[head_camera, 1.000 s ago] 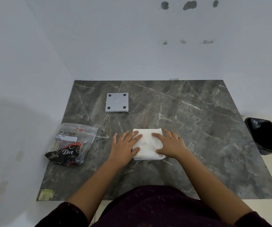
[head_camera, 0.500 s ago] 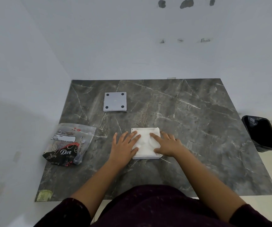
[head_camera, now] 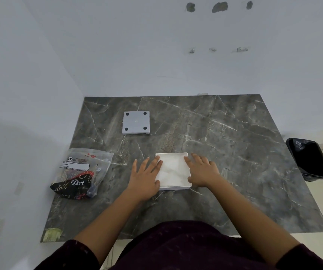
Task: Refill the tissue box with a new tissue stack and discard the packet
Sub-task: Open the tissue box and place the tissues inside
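A white square tissue box [head_camera: 176, 187] lies open on the dark marble table, with a white tissue stack [head_camera: 173, 170] sitting inside its rim. My left hand [head_camera: 146, 176] rests flat at the box's left side, fingers spread, fingertips on the tissues. Along the right edge lies my right hand [head_camera: 202, 170], also flat with fingers apart. The emptied plastic packet [head_camera: 81, 173], clear with a black printed bottom, lies to the left near the wall. A grey square lid or base [head_camera: 136, 122] with black corner pads lies farther back.
The marble table [head_camera: 234, 152] fits into a corner, with walls at the left and back. A black lined bin [head_camera: 310, 159] stands on the floor past the table's right edge. A greenish patch [head_camera: 52, 234] marks the table's near-left corner.
The tissue stack has sunk into the box, whose rim now shows all round. Both hands have slid outward from the middle of the stack to the box's sides.
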